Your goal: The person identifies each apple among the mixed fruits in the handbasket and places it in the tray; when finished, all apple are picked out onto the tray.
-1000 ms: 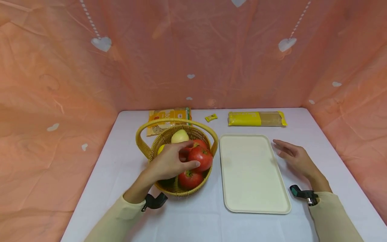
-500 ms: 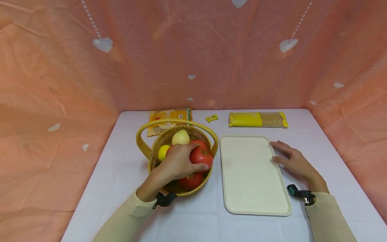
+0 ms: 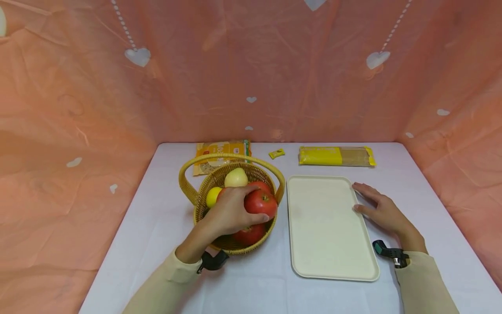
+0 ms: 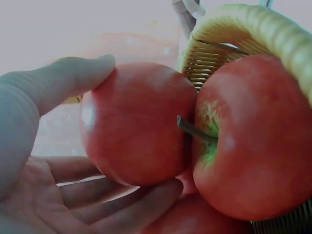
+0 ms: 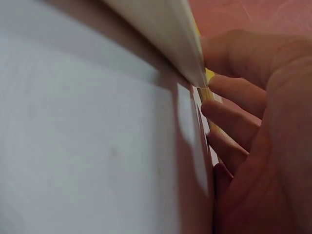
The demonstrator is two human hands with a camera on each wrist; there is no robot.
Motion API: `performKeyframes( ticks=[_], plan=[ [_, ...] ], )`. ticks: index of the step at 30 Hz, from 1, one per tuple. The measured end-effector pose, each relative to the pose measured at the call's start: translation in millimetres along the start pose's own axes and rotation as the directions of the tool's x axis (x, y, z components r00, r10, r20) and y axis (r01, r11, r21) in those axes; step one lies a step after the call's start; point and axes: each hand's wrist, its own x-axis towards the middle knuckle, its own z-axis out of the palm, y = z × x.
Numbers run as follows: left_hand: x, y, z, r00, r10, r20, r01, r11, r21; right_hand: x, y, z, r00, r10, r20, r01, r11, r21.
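Note:
In the head view my left hand [image 3: 229, 213] reaches into a wicker basket [image 3: 235, 251] and grips a red apple [image 3: 262, 203] near its right side. The left wrist view has the thumb on one side of this apple [image 4: 136, 122] and the fingers around the other. Against it lies another apple [image 4: 258, 141] with its stem showing. A pale yellow-green fruit [image 3: 236, 178] and a bright yellow fruit [image 3: 213, 197] share the basket. My right hand [image 3: 384, 213] touches the right edge of a cream tray [image 3: 329, 226], its thumb and fingertips at the rim, fingers loosely extended.
Behind the basket lies an orange food packet [image 3: 219, 150]. A small yellow wrapped piece [image 3: 276, 153] and a long yellow packet [image 3: 337, 156] lie along the table's back. The basket's tall handle [image 3: 231, 156] arches over its far side. Pink-orange cloth [image 3: 274, 78] surrounds the table.
My left hand has moved rightward and its fingers have come around the apple. My right hand has moved left until its fingertips meet the tray's edge.

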Motion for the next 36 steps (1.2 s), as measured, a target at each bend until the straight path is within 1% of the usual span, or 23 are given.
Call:
performKeyframes(
  ticks=[2, 5, 7, 9, 10, 13, 16, 18, 21, 23, 25, 28, 30, 35, 36],
  plan=[
    [-1.5, -4.3, -2.6, 1.0, 0.0, 0.003, 0.001, 0.998, -0.062, 0.9, 1.6, 0.1, 1.0, -0.021, -0.007, 0.021, 1.0, -0.008],
    [-4.2, -11.0, -8.6, 1.0, -0.001, 0.004, 0.001, 0.991, -0.132, 1.6, 3.6, -0.2, 0.999, -0.034, -0.014, 0.034, 0.999, -0.017],
    [-6.1, -15.2, -13.4, 1.0, 0.02, -0.005, -0.02, 0.986, -0.165, 1.7, 4.2, -0.3, 0.999, -0.034, -0.017, 0.033, 0.999, -0.015],
    [-8.0, -19.4, -18.3, 0.998, 0.056, -0.022, -0.06, 0.977, -0.206, 1.8, 4.4, -0.3, 0.999, -0.032, -0.018, 0.032, 0.999, -0.014],
    [-8.9, -21.4, -20.5, 0.997, 0.076, -0.031, -0.081, 0.969, -0.233, 1.8, 4.8, -0.3, 0.999, -0.034, -0.019, 0.034, 0.999, -0.016],
    [-12.1, -25.4, -26.3, 0.991, 0.126, -0.047, -0.135, 0.935, -0.329, 2.0, 4.9, -0.3, 0.999, -0.034, -0.012, 0.034, 0.999, -0.017],
    [-15.2, -26.9, -30.2, 0.987, 0.151, -0.055, -0.16, 0.904, -0.397, 1.7, 3.8, 0.0, 1.0, -0.03, -0.009, 0.03, 0.999, -0.017],
    [-16.2, -26.5, -31.1, 0.983, 0.175, -0.057, -0.183, 0.888, -0.423, 1.6, 3.4, 0.0, 1.0, -0.028, -0.007, 0.028, 1.0, -0.013],
    [-16.3, -23.6, -29.4, 0.971, 0.233, -0.049, -0.229, 0.852, -0.472, 1.2, 3.7, 0.5, 1.0, -0.029, -0.008, 0.028, 1.0, -0.013],
    [-15.7, -19.9, -27.0, 0.958, 0.283, -0.044, -0.266, 0.821, -0.505, 1.4, 4.6, -0.1, 1.0, -0.026, -0.008, 0.026, 1.0, -0.012],
    [-15.0, -14.9, -24.4, 0.946, 0.323, -0.029, -0.285, 0.787, -0.548, 1.7, 4.9, -0.5, 1.0, -0.022, -0.007, 0.022, 1.0, -0.01],
    [-12.7, -5.7, -20.0, 0.931, 0.365, -0.009, -0.301, 0.752, -0.586, 1.9, 5.5, -1.7, 1.0, -0.02, -0.005, 0.02, 1.0, -0.003],
    [-11.1, 0.2, -15.9, 0.929, 0.371, 0.004, -0.294, 0.743, -0.602, 2.0, 5.5, -2.0, 1.0, -0.023, -0.004, 0.023, 1.0, -0.004],
    [-4.1, 13.6, -0.7, 0.918, 0.397, 0.012, -0.319, 0.754, -0.575, 1.3, 4.2, -0.9, 1.0, -0.03, -0.009, 0.03, 0.999, -0.023],
    [-2.3, 16.5, 2.7, 0.913, 0.408, 0.011, -0.33, 0.754, -0.567, 1.2, 3.8, -0.5, 0.999, -0.033, -0.012, 0.033, 0.999, -0.026]
  ],
)
